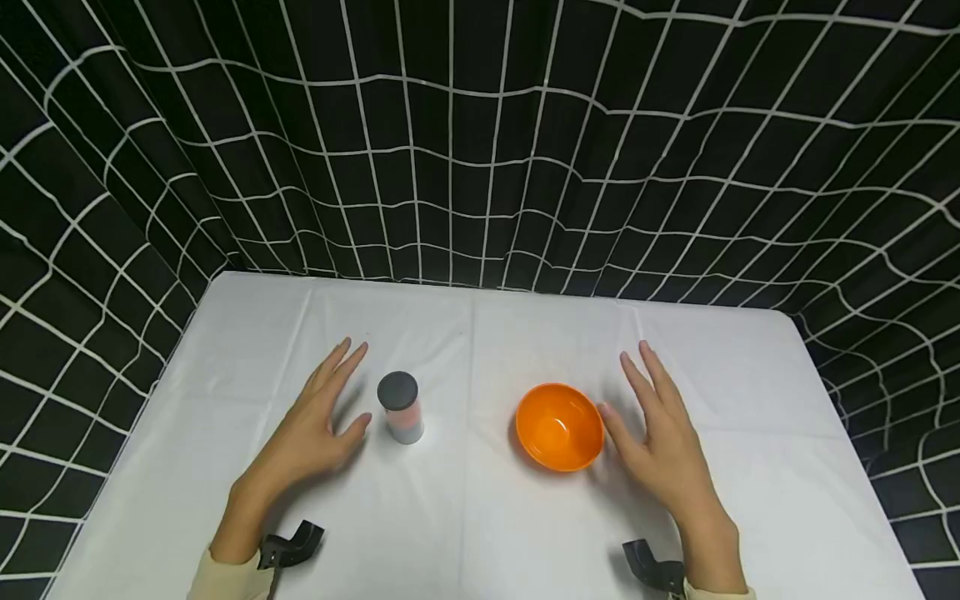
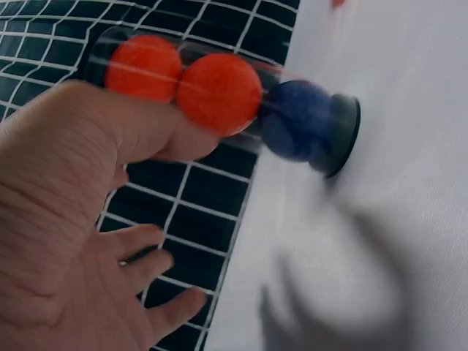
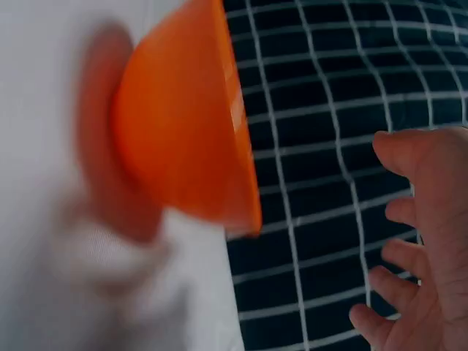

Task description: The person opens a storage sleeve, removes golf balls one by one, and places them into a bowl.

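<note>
Left fingers: the left hand (image 1: 315, 429) lay in the lower left of the head view with its fingers (image 1: 347, 358) straight and spread, holding nothing; the thumb pointed at the tube just beside it, and no contact showed.
Right fingers: the right hand (image 1: 663, 446) lay in the lower right, fingers (image 1: 651, 371) straight and loosely spread, thumb near the bowl's rim, gripping nothing.
Tube: a clear plastic tube (image 1: 401, 408) stood upright left of centre, a round dark cap (image 1: 397, 389) on top; the left wrist view showed two orange balls (image 2: 219, 91) and a blue ball (image 2: 296, 121) stacked inside.
Bowl: a smooth, glossy orange bowl (image 1: 560, 425) sat right of centre, round, shallow and open side up.
Desk: a desk (image 1: 480, 517) under a white cloth with faint creases.
Backdrop: a black curtain (image 1: 480, 142) with a white grid filled the upper frame.
Risk, tube: tall and narrow, it would likely tip and roll if the thumb nudged it sideways.
Risk, bowl: light and slick, it could skid on the cloth under a one-sided push.
</note>
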